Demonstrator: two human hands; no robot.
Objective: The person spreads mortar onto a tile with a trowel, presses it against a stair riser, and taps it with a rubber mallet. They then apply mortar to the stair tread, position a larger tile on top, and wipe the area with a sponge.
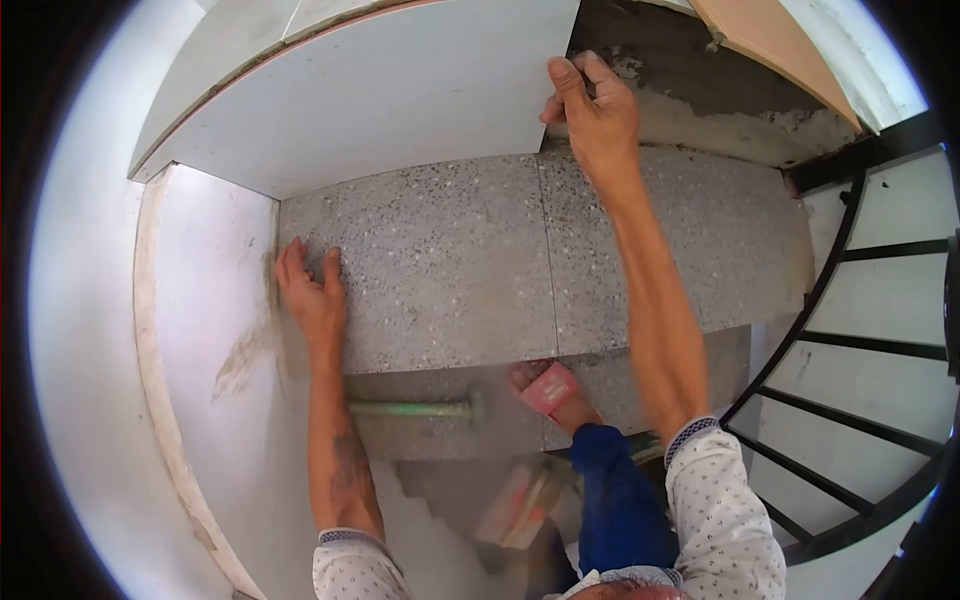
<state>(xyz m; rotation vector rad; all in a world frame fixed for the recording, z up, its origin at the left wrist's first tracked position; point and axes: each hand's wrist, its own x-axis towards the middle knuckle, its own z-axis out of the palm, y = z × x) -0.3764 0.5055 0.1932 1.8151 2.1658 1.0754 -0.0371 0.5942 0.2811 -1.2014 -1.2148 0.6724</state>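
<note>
My right hand (pixel 600 112) is at the right edge of a large white tile (pixel 400 100) that stands upright as a stair riser. Its thumb and fingers are closed about that edge, though the fingertips are partly hidden. Below the tile lies a speckled grey stone tread (pixel 440 260), split by a joint. My left hand (pixel 314 295) rests on the tread's left end, close to the side wall, fingers apart and holding nothing.
A hammer with a green handle (pixel 410 408) lies on the step below, near my foot in a pink sandal (pixel 550 388). Rough mortar (pixel 690 110) shows right of the tile. A black metal railing (pixel 850 345) bounds the right side; a white wall (pixel 225 300) the left.
</note>
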